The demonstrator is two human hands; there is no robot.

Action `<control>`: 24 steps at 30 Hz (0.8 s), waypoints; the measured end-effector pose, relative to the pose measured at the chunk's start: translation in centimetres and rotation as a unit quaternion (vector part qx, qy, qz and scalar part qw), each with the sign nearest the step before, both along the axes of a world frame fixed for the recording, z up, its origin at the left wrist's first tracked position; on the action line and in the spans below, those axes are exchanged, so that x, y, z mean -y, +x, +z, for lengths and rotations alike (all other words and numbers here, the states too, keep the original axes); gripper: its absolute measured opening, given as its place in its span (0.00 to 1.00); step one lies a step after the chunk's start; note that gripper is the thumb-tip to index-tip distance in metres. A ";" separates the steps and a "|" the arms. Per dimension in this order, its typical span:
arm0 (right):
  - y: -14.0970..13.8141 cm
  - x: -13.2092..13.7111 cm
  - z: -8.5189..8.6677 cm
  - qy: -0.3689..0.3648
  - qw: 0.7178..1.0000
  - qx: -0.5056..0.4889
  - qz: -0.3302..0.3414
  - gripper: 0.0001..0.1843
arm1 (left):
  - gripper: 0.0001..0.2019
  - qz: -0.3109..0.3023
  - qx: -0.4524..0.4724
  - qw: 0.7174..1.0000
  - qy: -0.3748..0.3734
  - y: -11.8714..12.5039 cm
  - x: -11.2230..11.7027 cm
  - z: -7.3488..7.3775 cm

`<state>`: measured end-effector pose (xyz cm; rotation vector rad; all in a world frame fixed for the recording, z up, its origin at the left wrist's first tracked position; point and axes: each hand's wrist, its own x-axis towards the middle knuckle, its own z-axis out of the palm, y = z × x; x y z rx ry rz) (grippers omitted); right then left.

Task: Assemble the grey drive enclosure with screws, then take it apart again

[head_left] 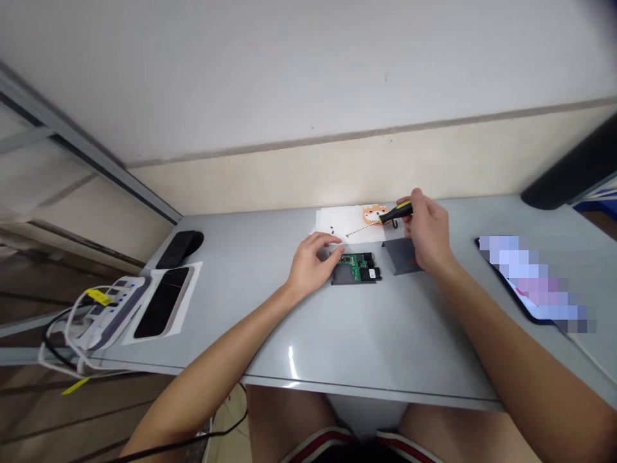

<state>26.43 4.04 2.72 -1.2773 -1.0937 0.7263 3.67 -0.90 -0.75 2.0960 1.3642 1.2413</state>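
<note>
Head view: Screwdriver (pixel 398 211) gripped by closed right hand (pixel 428 228), tip held over white paper (pixel 349 218) near dark specks (pixel 332 229), probably screws. Left hand (pixel 314 262) loosely open, nothing seen gripped, thumb at casing (pixel 343 275) on surface (pixel 299 334). Green board (pixel 357 260) exposed; opening judged done, dark cover (pixel 402 256) unfitted.

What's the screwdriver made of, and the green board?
Screwdriver: the silvery, gleaming shaft looks like metal; the thick black-and-yellow handle, perhaps dull plastic or rubber. Green board: probably stiff resin, judging by its circuit-board look; its finish is unclear.
</note>
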 end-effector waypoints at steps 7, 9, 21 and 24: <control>-1.7 1.5 1.5 -0.041 0.997 -0.043 0.042 0.28 | 0.05 0.007 0.027 0.999 0.020 0.0 0.0 -0.3; -1.6 1.5 1.5 -0.042 0.997 -0.042 0.045 0.28 | 0.06 0.015 0.028 0.999 0.020 -0.1 -0.1 -0.3; -1.5 1.3 1.2 -0.059 0.996 -0.049 0.055 0.28 | 0.06 0.023 -0.001 0.999 0.032 -0.3 -0.2 -0.3; -1.4 1.3 1.4 -0.040 0.995 -0.044 0.083 0.29 | 0.06 0.027 -0.032 0.998 0.037 -0.4 -0.2 -0.4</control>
